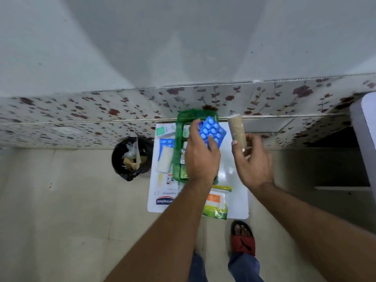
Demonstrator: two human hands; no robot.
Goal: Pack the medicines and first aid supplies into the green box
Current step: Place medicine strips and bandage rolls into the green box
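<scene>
The green box (pixel 176 147) stands on a small white table (pixel 236 180) and holds several packets. Over the box my left hand (pixel 200 157) grips a blue blister pack of tablets (pixel 212 131). To the right of the box my right hand (pixel 251 159) holds a tan bandage roll (pixel 237 129) upright. Left of the box lie a white gauze roll (pixel 165 159), another blue blister pack (pixel 165 143) and a white-green carton (pixel 163 130). A plaster box (pixel 165 197) and a green-white packet (pixel 216 204) lie at the table's near edge.
A black-lined bin (pixel 131 157) with scraps stands on the floor left of the table. A floral tiled ledge (pixel 81 119) runs behind it. White furniture (pixel 364 139) is at the right. My foot in a red sandal (pixel 243 239) is below the table.
</scene>
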